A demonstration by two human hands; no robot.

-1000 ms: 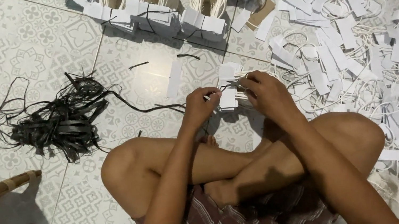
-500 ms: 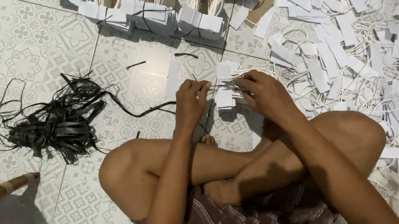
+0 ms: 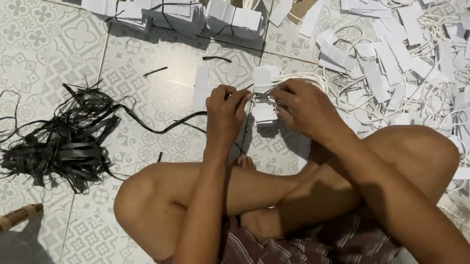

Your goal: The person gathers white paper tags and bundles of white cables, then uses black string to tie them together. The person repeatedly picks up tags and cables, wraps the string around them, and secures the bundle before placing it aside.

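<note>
Tiled floor (image 3: pixel 12 54); paper stack (image 3: pixel 263 92) btwn hands (image 3: pixel 262 105)

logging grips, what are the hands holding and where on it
Both hands, left hand and right hand, hold a small stack of white paper tags at its middle, one on each side.

Soft, even overhead light, mild sheen on the floor tiles (image 3: pixel 12 54), short shadows, sharp focus throughout.

Both forearms reach forward over the crossed legs (image 3: pixel 295 185), converging so the hands nearly meet. The left hand (image 3: pixel 226 109) is curled, fingers pinched inward beyond the left knee. The right hand (image 3: pixel 302 108) (knuckles up) mirrors it, fingertips pinched close toward the left.
</note>
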